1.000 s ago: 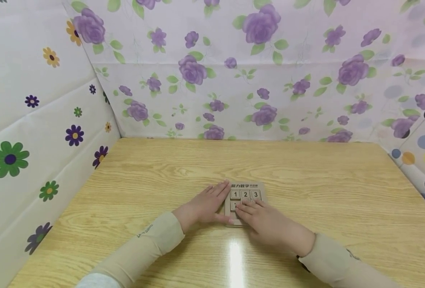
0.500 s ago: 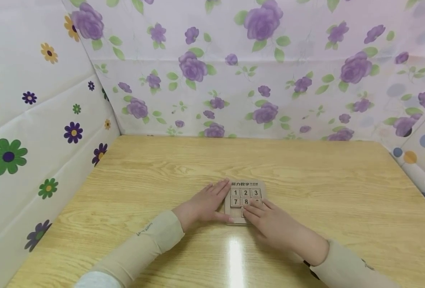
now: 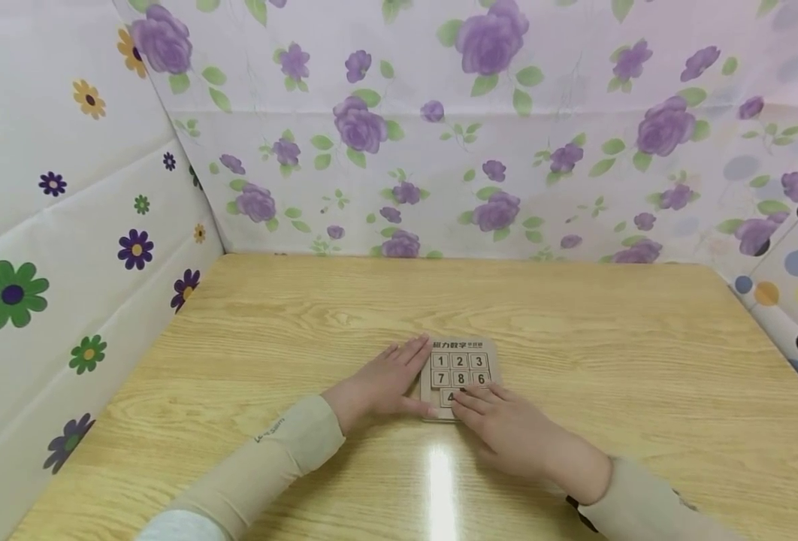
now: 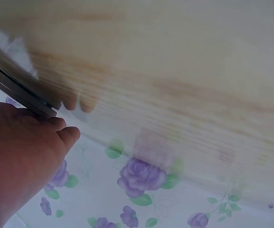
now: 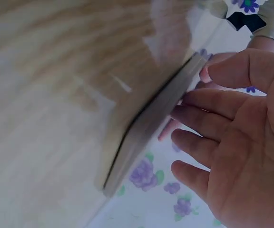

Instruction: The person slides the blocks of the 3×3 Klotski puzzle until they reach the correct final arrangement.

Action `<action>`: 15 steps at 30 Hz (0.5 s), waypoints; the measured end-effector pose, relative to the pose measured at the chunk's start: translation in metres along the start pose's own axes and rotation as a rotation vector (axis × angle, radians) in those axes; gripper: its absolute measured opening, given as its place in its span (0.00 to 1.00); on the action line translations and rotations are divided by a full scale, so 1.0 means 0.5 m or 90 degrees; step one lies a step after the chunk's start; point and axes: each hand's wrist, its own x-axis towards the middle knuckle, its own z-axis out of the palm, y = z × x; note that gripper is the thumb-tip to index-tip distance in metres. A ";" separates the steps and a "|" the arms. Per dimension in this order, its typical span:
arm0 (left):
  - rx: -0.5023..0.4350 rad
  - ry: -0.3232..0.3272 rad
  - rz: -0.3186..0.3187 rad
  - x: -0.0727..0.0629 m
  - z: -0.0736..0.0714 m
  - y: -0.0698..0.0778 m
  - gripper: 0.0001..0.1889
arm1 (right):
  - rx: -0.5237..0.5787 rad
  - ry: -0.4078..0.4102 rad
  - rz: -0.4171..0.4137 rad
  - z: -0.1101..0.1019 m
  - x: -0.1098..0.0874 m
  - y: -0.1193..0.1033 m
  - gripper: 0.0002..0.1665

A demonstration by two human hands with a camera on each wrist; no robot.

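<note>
A flat number-slide puzzle (image 3: 457, 346) lies on the table, with dark characters along its top. Its tiles read 1, 2, 3 in the upper row and 7, 8, 6 below. In the bottom row a 4 tile (image 3: 448, 397) sits between the left and middle columns; the space right of it is covered. My left hand (image 3: 380, 385) braces the board's left side, fingers straight and thumb at the lower left corner. With extended fingertips, my right hand (image 3: 517, 430) touches the bottom row beside the 4. The right wrist view shows the board's edge (image 5: 149, 126) near that palm.
The board rests on a glossy wood-grain table (image 3: 304, 315) with a bright light reflection in front. A cloth with purple roses (image 3: 365, 180) hangs behind. Another flowered cloth (image 3: 68, 285) stands at the left, and a dotted one (image 3: 794, 293) at the right.
My right fingertips have moved down from the middle row to the bottom row, then slightly left. The bottom tile has slid left with them. My left hand has stayed in place.
</note>
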 end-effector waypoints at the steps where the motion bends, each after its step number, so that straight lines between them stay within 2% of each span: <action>1: 0.002 0.000 0.000 0.000 0.001 0.000 0.58 | 0.000 0.002 -0.006 0.001 0.003 -0.001 0.32; 5: -0.002 -0.001 -0.001 -0.001 0.001 0.001 0.58 | 0.003 0.009 -0.025 0.002 0.013 -0.005 0.32; 9: -0.006 -0.003 -0.002 -0.003 -0.001 0.004 0.57 | 0.034 0.002 -0.020 -0.002 0.019 0.000 0.33; 15: -0.008 -0.005 -0.006 -0.003 -0.001 0.003 0.57 | 0.054 -0.017 0.042 -0.002 0.026 0.025 0.35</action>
